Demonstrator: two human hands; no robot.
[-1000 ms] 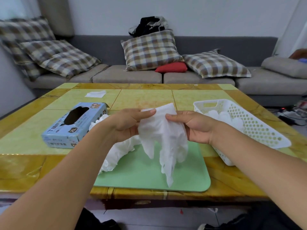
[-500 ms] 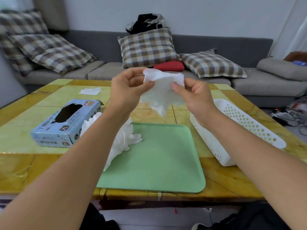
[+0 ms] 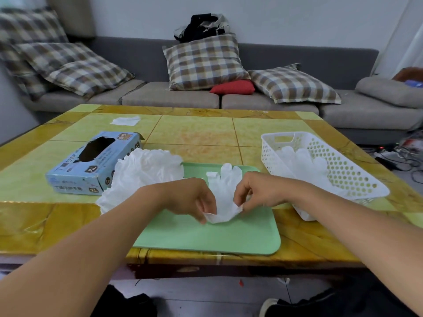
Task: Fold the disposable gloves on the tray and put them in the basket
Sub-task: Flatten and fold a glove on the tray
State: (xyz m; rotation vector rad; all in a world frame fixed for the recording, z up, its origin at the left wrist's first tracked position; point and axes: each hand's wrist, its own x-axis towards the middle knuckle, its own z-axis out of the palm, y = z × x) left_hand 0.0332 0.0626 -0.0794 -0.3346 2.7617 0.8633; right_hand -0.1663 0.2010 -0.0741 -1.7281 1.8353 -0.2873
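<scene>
1. The sofa (image 3: 274, 97) runs along the far wall, grey, with checked cushions and one red cushion (image 3: 232, 86) on it.
2. The tabletop (image 3: 194, 131) is tiled in green and yellow and carries everything below.
3. The tray (image 3: 206, 236) is flat and green and lies at the near edge of the tabletop, in the middle.
4. The basket (image 3: 338, 170) is white and perforated and stands just right of the tray. White gloves already lie inside it.
5. The box (image 3: 91, 163) is pale blue, marked XL, and lies left of the tray with its dark oval opening facing up. What is inside cannot be seen.
6. The pile (image 3: 142, 172) of loose white gloves sits between the box and the tray, overlapping the tray's left edge.
7. The glove (image 3: 225, 191) lies flat on the tray, fingers pointing away from the person and cuff nearest them.
8. The left hand (image 3: 190, 197) pinches the cuff's left corner in a curled grip, just above the tray.
9. The right hand (image 3: 258, 191) pinches the cuff's right corner between thumb and fingertips, so the cuff lifts slightly between the two hands.
10. A small white sheet (image 3: 125, 120) lies alone at the far left of the tabletop.
</scene>
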